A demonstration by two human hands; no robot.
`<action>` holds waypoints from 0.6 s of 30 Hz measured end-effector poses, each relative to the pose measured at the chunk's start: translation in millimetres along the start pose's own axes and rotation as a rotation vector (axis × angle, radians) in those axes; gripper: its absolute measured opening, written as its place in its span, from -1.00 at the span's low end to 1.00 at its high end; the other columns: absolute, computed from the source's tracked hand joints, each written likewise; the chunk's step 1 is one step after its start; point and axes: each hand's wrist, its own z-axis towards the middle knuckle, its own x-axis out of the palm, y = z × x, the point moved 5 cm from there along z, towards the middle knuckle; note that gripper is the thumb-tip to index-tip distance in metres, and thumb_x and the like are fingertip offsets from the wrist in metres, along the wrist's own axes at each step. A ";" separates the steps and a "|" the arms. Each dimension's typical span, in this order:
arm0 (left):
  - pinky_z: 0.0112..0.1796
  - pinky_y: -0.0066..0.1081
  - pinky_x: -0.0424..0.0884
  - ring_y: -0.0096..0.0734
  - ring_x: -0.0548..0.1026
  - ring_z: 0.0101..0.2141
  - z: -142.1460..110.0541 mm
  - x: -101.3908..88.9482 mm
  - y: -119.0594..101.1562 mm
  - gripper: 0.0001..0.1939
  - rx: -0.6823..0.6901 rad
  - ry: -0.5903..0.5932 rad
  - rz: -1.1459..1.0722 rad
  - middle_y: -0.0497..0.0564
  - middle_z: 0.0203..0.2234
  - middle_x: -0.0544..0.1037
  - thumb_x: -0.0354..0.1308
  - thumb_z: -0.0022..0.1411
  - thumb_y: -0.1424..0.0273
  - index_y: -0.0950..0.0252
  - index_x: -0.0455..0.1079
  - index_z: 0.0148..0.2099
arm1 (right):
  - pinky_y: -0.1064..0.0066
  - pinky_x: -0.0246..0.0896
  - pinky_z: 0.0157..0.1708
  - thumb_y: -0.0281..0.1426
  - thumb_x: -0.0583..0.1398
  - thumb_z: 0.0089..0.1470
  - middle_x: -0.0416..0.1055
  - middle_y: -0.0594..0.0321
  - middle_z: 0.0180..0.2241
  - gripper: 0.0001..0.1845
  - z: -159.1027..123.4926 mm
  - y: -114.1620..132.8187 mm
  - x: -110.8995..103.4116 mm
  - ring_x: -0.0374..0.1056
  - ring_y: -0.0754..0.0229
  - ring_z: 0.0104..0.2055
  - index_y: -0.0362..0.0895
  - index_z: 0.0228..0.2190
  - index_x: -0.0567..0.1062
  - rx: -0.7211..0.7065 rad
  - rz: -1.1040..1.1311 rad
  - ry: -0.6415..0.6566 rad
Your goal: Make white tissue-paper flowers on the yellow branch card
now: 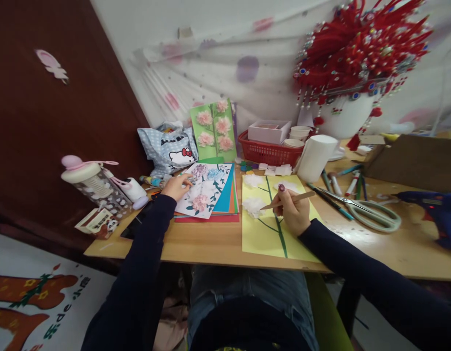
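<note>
Centre right of the frame: we found the fluffy white tissue-like flower point(252, 206) at the left edge of a pale yellow paper sheet point(257, 239), just left of the right hand point(294, 212). That hand was closed around a slim tan stick, apparently wooden point(303, 196), whose long axis ran nearly level across the frame, its pointed end leftward and slightly down. The tip met the flower's right edge in our view; touching or just short of it, we could not tell. The right hand was clearly the nearer.

The painted dark green stem point(282, 239) ran down the sheet, passing behind the fingers. The sheet's lower edge lay close to the front edge of the light wooden table point(206, 248).

Left of centre, we noted the left hand point(176, 186) over a white sheet printed with flowers point(200, 202), atop a fanned stack of coloured papers point(225, 195). Its fingers were bent; whether they pinched anything, we could not tell. A narrow strip of table separated stack and yellow sheet.

Behind the yellow sheet, small white paper pieces point(278, 169) and a red plastic basket point(272, 155) limited room. Rightward, pale-green-handled scissors point(375, 217) lay near the forearm; we judged the lower left of the yellow sheet the freest ground.
</note>
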 end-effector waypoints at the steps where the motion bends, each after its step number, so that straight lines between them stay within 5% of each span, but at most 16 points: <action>1: -0.07 -0.33 0.39 -0.26 0.57 -0.17 -0.7 -1.5 0.6 -0.49 -0.001 -0.014 -0.026 -0.01 -0.30 0.64 0.05 0.05 0.54 0.31 0.36 0.10 | 0.55 0.00 -0.79 0.05 0.06 0.14 0.23 0.30 -0.81 -0.38 0.2 0.4 -0.1 0.12 0.39 -0.80 -0.17 -0.69 0.38 -0.004 0.000 0.000; 9: -0.06 -0.29 0.39 -0.18 0.55 -0.13 -1.1 8.8 1.2 -0.40 0.006 0.078 -0.018 0.03 -0.27 0.64 0.12 0.01 0.53 0.27 0.30 0.16 | 0.53 -0.02 -0.79 0.06 0.05 0.14 0.21 0.31 -0.82 -0.38 0.9 0.7 1.1 0.10 0.38 -0.80 -0.16 -0.69 0.37 -0.011 -0.020 0.021; 13: -0.09 -0.28 0.42 -0.21 0.58 -0.21 -0.2 3.5 6.6 -0.41 -0.056 -0.023 -0.055 0.07 -0.28 0.63 0.10 0.04 0.53 0.31 0.26 0.18 | 0.52 -0.01 -0.78 0.04 0.04 0.16 0.22 0.31 -0.82 -0.38 0.8 1.3 0.6 0.10 0.38 -0.79 -0.15 -0.70 0.37 -0.030 -0.053 0.025; 18: -0.08 -0.29 0.45 -0.30 0.58 -0.24 0.1 -7.6 4.5 -0.52 -0.117 -0.154 -0.427 0.07 -0.31 0.61 0.15 0.02 0.42 0.38 0.33 0.04 | 0.53 -0.03 -0.77 0.01 0.05 0.17 0.22 0.32 -0.82 -0.39 1.0 -0.2 0.4 0.10 0.38 -0.79 -0.16 -0.70 0.37 -0.040 -0.058 0.025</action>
